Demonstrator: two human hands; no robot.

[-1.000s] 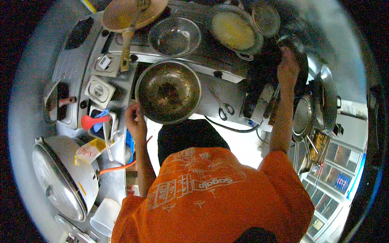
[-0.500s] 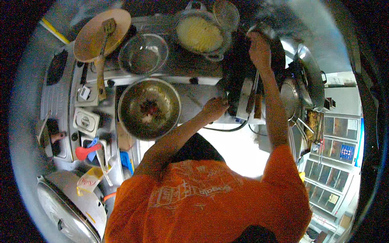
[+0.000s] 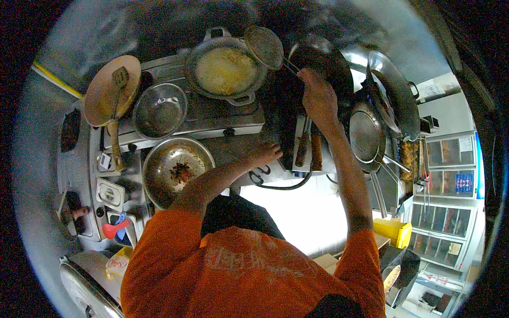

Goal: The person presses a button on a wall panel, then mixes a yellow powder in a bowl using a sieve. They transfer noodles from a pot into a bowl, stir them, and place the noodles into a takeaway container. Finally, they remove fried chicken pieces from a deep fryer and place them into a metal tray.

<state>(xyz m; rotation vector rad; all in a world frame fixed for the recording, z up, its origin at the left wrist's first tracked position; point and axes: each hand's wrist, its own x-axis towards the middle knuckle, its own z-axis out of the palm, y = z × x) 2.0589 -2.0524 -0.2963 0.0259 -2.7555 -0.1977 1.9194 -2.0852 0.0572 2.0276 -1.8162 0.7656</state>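
My right hand is closed around the handle of a round wire-mesh strainer. The strainer's basket is over the right rim of a two-handled pot, where pale yellow food bubbles in light foam. Closer to me, my left hand hovers by the counter's front edge, fingers loosely apart and nothing visible in them. Left of that arm, a steel bowl contains a dark reddish-brown heap. A clear-looking empty bowl stands between it and the pot.
At the far left, a slotted turner rests across a tan pan. A dark wok sits behind my right hand, with a pan and stacked woks farther right. A red scoop lies at left.
My right hand has moved left, carrying the strainer to the pot's rim. My left hand's fingers look looser. The whole view has shifted, and foam covers more of the pot's contents.
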